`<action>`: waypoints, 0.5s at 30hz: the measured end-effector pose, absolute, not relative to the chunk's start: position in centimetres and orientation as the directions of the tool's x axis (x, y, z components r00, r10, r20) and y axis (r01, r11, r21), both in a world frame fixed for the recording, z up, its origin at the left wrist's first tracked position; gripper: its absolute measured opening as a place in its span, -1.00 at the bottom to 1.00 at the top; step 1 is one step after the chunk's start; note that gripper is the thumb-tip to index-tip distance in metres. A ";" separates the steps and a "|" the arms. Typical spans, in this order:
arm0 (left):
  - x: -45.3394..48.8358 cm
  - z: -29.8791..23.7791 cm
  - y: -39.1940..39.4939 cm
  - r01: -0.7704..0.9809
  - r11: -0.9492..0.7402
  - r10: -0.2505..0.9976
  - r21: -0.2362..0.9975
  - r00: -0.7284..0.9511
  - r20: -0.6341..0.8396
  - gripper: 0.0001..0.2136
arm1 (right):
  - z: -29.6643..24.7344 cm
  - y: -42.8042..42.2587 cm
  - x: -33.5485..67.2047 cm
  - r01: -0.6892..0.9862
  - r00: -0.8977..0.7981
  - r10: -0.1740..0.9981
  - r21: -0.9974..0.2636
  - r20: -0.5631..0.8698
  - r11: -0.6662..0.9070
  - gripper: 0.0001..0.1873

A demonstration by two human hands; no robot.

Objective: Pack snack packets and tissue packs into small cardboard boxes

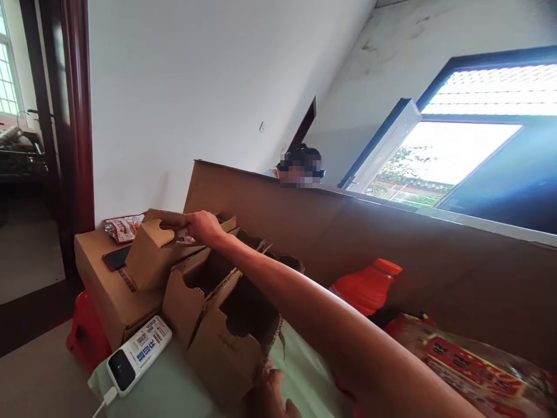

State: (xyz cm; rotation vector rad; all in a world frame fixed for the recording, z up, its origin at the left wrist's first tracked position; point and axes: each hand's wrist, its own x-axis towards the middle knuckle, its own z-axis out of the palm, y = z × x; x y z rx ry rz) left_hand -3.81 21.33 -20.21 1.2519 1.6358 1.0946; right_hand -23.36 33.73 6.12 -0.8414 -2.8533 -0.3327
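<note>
In the head view, the near carton [224, 348] is open-topped, its cardboard torn ragged along the rim. The left hand [266, 397] touches its lower corner, mostly cut off below; whether those fingers grip, I cannot tell. Beyond it stand the middle carton [179, 302] and the far carton [145, 255], where the right hand [203, 228] curls at the rim beside a partly hidden packet [186, 235]; with the fingertips hidden, its hold is unclear. The right forearm blocks part of the near carton's surroundings. Left of that carton lies a smooth white device [139, 355]; to its right, a glossy red bottle [365, 287] and a crinkled plastic bag [474, 360], partly covered by the arm.
</note>
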 end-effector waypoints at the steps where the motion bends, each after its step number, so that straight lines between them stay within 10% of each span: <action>1: -3.8 -20.3 21.4 0.301 0.138 0.976 0.944 -0.203 -0.078 -0.44 | 6.4 33.8 -23.2 0.553 -0.828 0.517 0.160 0.217 0.818 -0.75; 11: -3.6 -20.8 21.6 0.355 0.066 0.966 0.932 -0.258 0.030 -0.48 | 11.4 33.7 -19.4 0.614 -0.676 0.509 0.024 0.533 0.789 -0.69; 15: -4.0 -21.5 22.1 0.421 -0.015 0.946 0.907 -0.287 0.149 -0.58 | 12.8 34.4 -15.1 0.528 -0.523 0.514 -0.215 0.680 0.822 -0.77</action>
